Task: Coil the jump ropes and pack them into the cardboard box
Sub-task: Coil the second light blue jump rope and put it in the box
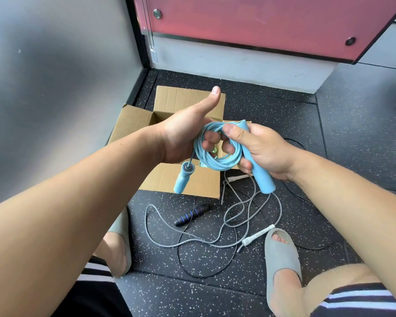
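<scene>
A light blue jump rope (217,156) is wound into a coil above the open cardboard box (135,121). My left hand (188,131) has its fingers curled through the coil, thumb sticking up. My right hand (258,149) grips one blue handle (262,179) and pinches the coil's top with the thumb. The other blue handle (183,179) dangles below the left hand. On the floor lie a loose grey rope (238,216) with white handles and a thin black rope (192,266) with a black-and-blue handle (191,215).
The box stands on dark speckled rubber flooring in a corner, a grey wall on the left and a pink panel behind. My feet in grey slides (281,259) rest on either side of the loose ropes.
</scene>
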